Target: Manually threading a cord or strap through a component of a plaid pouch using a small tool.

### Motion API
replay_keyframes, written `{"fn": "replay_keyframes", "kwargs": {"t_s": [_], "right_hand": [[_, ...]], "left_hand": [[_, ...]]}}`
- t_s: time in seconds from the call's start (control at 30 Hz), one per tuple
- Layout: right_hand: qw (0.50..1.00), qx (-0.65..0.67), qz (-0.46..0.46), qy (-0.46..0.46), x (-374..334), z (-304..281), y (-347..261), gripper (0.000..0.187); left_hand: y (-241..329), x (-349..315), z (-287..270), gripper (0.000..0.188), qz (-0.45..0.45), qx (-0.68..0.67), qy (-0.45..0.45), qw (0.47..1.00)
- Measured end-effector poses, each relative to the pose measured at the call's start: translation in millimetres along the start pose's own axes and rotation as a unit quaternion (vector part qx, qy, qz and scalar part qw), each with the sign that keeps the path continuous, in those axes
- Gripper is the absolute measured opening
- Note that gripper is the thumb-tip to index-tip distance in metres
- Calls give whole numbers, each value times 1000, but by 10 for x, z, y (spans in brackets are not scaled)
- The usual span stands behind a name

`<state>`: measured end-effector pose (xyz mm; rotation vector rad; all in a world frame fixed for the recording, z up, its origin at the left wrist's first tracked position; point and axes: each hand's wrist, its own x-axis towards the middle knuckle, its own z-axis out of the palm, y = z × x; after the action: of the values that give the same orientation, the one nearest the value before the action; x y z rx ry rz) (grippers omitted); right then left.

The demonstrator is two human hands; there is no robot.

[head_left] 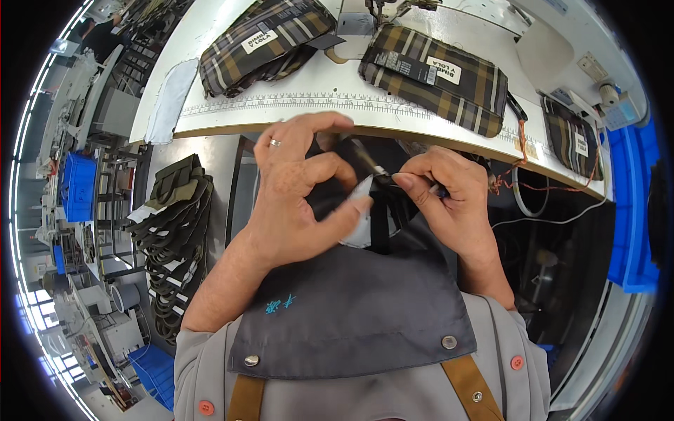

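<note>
In front of my apron, just below the table edge, my right hand point(446, 193) is closed, thumb and forefinger pinching the edge of a dark fabric piece point(380, 221). A white patch point(361, 228) shows on or beside this fabric; which of the two I cannot tell. My left hand point(302, 182), a ring on one finger, is slightly blurred. Its fingers are apart, with the thumb tip in front of the white patch. Two plaid fabric pouches point(439, 105) point(270, 43) with white labels lie on the white table point(281, 116) beyond my hands.
A printed ruler point(295, 102) runs along the table edge. Another plaid piece point(579, 144) lies far right, near orange cord point(521, 151). Left of my arm hangs a stack of dark green fabric pieces point(172, 245). A blue bin point(635, 210) stands at right; machine parts point(400, 7) are beyond.
</note>
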<state>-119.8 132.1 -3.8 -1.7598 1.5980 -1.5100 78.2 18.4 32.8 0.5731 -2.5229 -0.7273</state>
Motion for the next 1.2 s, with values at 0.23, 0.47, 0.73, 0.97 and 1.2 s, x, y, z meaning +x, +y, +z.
{"fn": "replay_keyframes", "kwargs": {"t_s": [0.23,0.47,0.73,0.97,1.2], "right_hand": [[997,-31,60,22,19,26,-77,9],[993,47,105,19,67,35,-348,25],[979,24,196,-49,106,345,-280,23],[957,65,279,-38,170,345,-281,24],[958,81,273,-35,164,315,-216,24]], "left_hand": [[-192,203,130,13,93,-21,19,995],[-412,224,185,8,52,-92,16,994],[-500,233,141,10,66,-123,36,990],[-541,262,165,10,67,-133,38,988],[-524,282,193,12,69,-131,44,988]]}}
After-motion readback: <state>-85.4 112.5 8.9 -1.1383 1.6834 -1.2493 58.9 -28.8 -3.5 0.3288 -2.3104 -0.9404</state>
